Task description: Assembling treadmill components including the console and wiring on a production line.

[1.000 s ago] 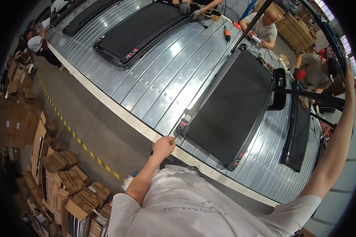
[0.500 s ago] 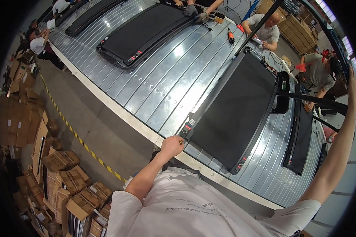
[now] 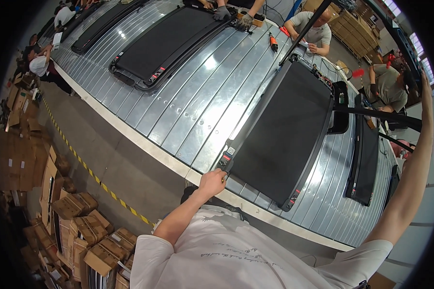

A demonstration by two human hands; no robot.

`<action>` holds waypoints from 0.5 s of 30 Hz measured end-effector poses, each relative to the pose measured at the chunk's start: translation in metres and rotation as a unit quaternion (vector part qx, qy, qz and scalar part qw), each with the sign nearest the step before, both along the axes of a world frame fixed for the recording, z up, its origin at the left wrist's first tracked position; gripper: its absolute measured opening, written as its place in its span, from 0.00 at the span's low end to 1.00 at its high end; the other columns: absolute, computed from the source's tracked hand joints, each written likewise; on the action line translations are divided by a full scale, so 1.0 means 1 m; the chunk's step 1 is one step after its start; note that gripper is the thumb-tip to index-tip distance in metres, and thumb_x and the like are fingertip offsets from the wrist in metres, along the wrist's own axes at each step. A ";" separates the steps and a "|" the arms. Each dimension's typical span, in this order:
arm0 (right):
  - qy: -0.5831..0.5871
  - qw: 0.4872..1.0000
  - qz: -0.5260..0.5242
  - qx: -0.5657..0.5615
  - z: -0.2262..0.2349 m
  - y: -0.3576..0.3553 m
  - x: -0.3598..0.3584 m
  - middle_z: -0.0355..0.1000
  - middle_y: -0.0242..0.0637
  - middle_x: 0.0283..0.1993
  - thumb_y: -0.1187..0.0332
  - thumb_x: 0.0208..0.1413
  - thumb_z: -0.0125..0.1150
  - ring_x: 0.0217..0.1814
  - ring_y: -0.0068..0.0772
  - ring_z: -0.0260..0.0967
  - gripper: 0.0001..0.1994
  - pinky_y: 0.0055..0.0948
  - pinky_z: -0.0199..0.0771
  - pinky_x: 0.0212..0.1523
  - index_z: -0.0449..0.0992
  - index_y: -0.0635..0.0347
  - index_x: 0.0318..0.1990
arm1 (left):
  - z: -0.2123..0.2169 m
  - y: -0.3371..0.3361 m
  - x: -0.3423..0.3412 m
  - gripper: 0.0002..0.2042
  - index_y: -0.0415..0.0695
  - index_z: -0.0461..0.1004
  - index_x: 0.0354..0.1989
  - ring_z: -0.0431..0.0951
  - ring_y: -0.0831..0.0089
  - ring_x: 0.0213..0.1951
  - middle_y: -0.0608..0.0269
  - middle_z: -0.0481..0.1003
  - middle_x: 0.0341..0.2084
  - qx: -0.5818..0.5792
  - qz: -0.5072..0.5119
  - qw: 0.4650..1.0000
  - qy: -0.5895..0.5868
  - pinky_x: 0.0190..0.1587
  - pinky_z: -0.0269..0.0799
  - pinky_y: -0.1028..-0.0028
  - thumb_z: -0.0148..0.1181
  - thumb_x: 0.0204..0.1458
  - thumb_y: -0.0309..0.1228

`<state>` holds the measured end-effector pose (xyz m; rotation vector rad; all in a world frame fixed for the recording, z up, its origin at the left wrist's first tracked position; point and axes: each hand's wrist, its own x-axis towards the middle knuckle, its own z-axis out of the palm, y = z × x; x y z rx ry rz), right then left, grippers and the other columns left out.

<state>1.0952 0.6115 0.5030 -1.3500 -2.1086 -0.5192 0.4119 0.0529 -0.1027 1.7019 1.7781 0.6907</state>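
A treadmill deck [image 3: 284, 130] with a black belt lies on the metal-topped table in front of me. My left hand [image 3: 212, 183] is at its near left corner, next to the end cap [image 3: 225, 159] with a red mark. The fingers are curled closed, and a small yellowish tip shows at them; what it belongs to is too small to name. Far up at the right edge, my right hand [image 3: 425, 79] is raised against a black frame [image 3: 404, 48] joined to the treadmill by dark bars. Its fingers are narrow and partly hidden in the picture.
More treadmill decks [image 3: 166, 43] lie to the left and another [image 3: 364, 164] to the right. An orange power tool [image 3: 273, 42] rests on the table [image 3: 178, 120]. Co-workers stand along the far side, one with gloves. Cardboard boxes [image 3: 77, 207] are piled on the floor at left.
The whole view has shifted slightly. My left hand has come a little closer against the treadmill's corner. My right hand stays raised by the frame. The gloved co-worker's hands have moved apart.
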 end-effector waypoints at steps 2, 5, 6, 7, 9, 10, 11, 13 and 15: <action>0.068 0.996 0.032 -0.046 -0.104 0.017 -0.066 0.55 0.35 0.66 0.58 0.63 0.36 0.69 0.31 0.48 0.23 0.28 0.43 0.67 0.59 0.54 0.63 | 0.020 0.001 -0.005 0.09 0.43 0.78 0.32 0.77 0.58 0.31 0.57 0.75 0.29 -0.043 0.022 0.997 0.058 0.35 0.74 0.63 0.54 0.42 0.28; 0.081 0.996 0.018 -0.044 -0.079 -0.024 -0.089 0.55 0.35 0.66 0.57 0.63 0.36 0.69 0.30 0.48 0.23 0.27 0.43 0.67 0.60 0.54 0.63 | 0.020 0.020 0.003 0.09 0.42 0.77 0.30 0.77 0.57 0.30 0.56 0.74 0.29 -0.035 -0.018 0.997 0.068 0.34 0.74 0.62 0.55 0.40 0.29; 0.083 0.996 0.013 -0.041 -0.063 -0.029 -0.092 0.55 0.34 0.66 0.56 0.63 0.36 0.69 0.29 0.48 0.23 0.27 0.42 0.67 0.60 0.54 0.63 | 0.021 0.027 0.008 0.08 0.42 0.77 0.28 0.77 0.57 0.30 0.55 0.74 0.29 -0.044 -0.038 0.995 0.078 0.33 0.74 0.61 0.55 0.40 0.29; 0.094 0.994 0.013 -0.045 -0.067 -0.027 -0.127 0.55 0.34 0.66 0.56 0.64 0.36 0.69 0.29 0.48 0.23 0.27 0.42 0.67 0.60 0.54 0.62 | 0.022 0.033 0.011 0.08 0.42 0.77 0.27 0.77 0.56 0.29 0.54 0.74 0.28 -0.060 -0.052 0.992 0.098 0.33 0.74 0.60 0.55 0.40 0.29; 0.127 0.990 0.030 -0.057 -0.096 -0.068 -0.188 0.55 0.34 0.66 0.55 0.64 0.36 0.69 0.28 0.48 0.23 0.27 0.42 0.67 0.60 0.54 0.62 | 0.026 0.036 0.007 0.07 0.41 0.76 0.26 0.77 0.55 0.29 0.53 0.74 0.28 -0.066 -0.044 0.991 0.110 0.33 0.74 0.60 0.55 0.40 0.29; 0.129 0.990 0.019 -0.051 -0.081 -0.078 -0.183 0.55 0.33 0.66 0.55 0.64 0.36 0.69 0.28 0.48 0.23 0.27 0.42 0.67 0.60 0.54 0.62 | 0.026 0.043 0.014 0.07 0.41 0.76 0.25 0.77 0.55 0.29 0.52 0.74 0.28 -0.057 -0.062 0.991 0.103 0.33 0.73 0.60 0.54 0.40 0.29; 0.137 0.989 0.018 -0.052 -0.078 -0.090 -0.198 0.55 0.33 0.66 0.54 0.64 0.36 0.69 0.28 0.47 0.23 0.26 0.42 0.67 0.60 0.54 0.62 | 0.028 0.046 0.017 0.07 0.41 0.76 0.25 0.77 0.55 0.29 0.52 0.74 0.28 -0.054 -0.065 0.991 0.102 0.33 0.73 0.60 0.54 0.40 0.29; 0.141 0.989 0.008 -0.045 -0.063 -0.093 -0.188 0.56 0.33 0.66 0.54 0.64 0.36 0.69 0.27 0.47 0.24 0.26 0.41 0.67 0.61 0.54 0.62 | 0.032 0.055 0.024 0.07 0.40 0.75 0.25 0.77 0.54 0.29 0.51 0.74 0.28 -0.036 -0.073 0.991 0.103 0.33 0.73 0.59 0.53 0.40 0.29; 0.129 0.990 0.024 -0.051 -0.052 -0.074 -0.174 0.59 0.36 0.62 0.53 0.63 0.39 0.66 0.29 0.52 0.24 0.26 0.46 0.64 0.63 0.56 0.60 | 0.041 0.072 0.036 0.07 0.40 0.75 0.25 0.77 0.53 0.29 0.51 0.74 0.28 -0.040 -0.086 0.989 0.112 0.33 0.73 0.58 0.53 0.40 0.28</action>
